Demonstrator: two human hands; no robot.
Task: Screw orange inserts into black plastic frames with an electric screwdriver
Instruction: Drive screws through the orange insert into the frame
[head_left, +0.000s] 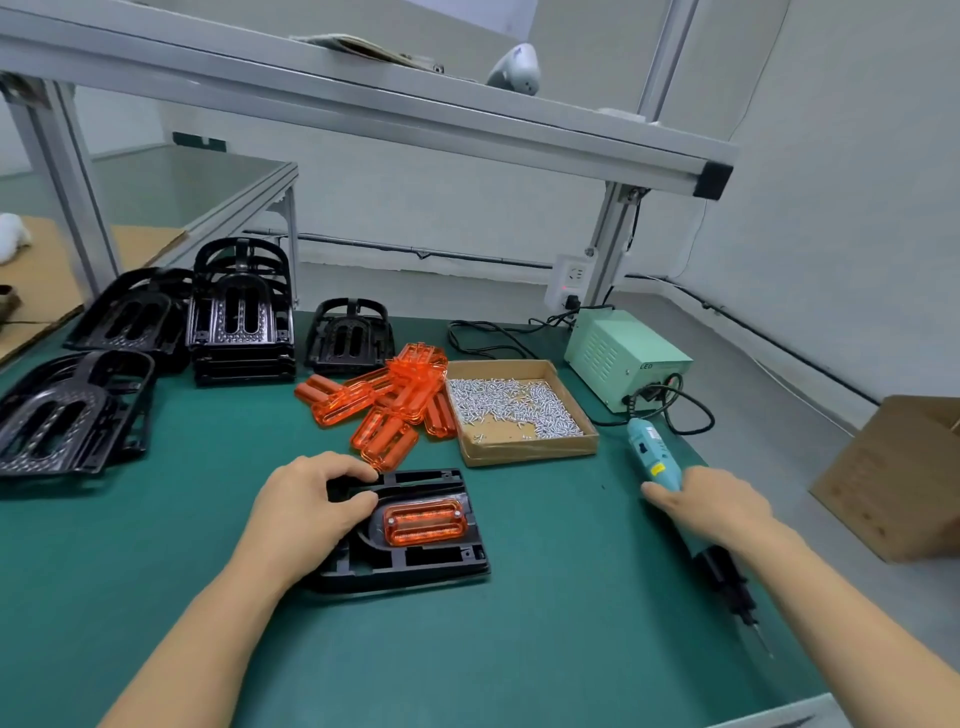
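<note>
A black plastic frame (415, 540) lies flat on the green desk (545, 623), directly in front of the person. An orange insert (423, 521) is seated in its central recess, and a screw head is seen at each end of the insert. The left hand (311, 512) rests on the frame's left part, with fingers curled over its edge and gripping it. The right hand (711, 506) is closed around the body of the electric screwdriver (691, 519), which is held low at the right of the desk, well apart from the frame, with its bit pointing toward the near edge.

This frame is judged to be fastened, or nearly so; the step in hand appears to be the clearing of the finished piece. The next move would call for the frame to be set aside, and a fresh frame, insert and screws to be brought in.

Behind the frame, a loose pile of orange inserts (389, 400) is noted, with a cardboard tray of screws (519, 410) just to its right. Stacks of black frames (239, 322) stand at the far left. A pale green power unit (623, 358) is placed behind the tray, cabled to the screwdriver.
</note>
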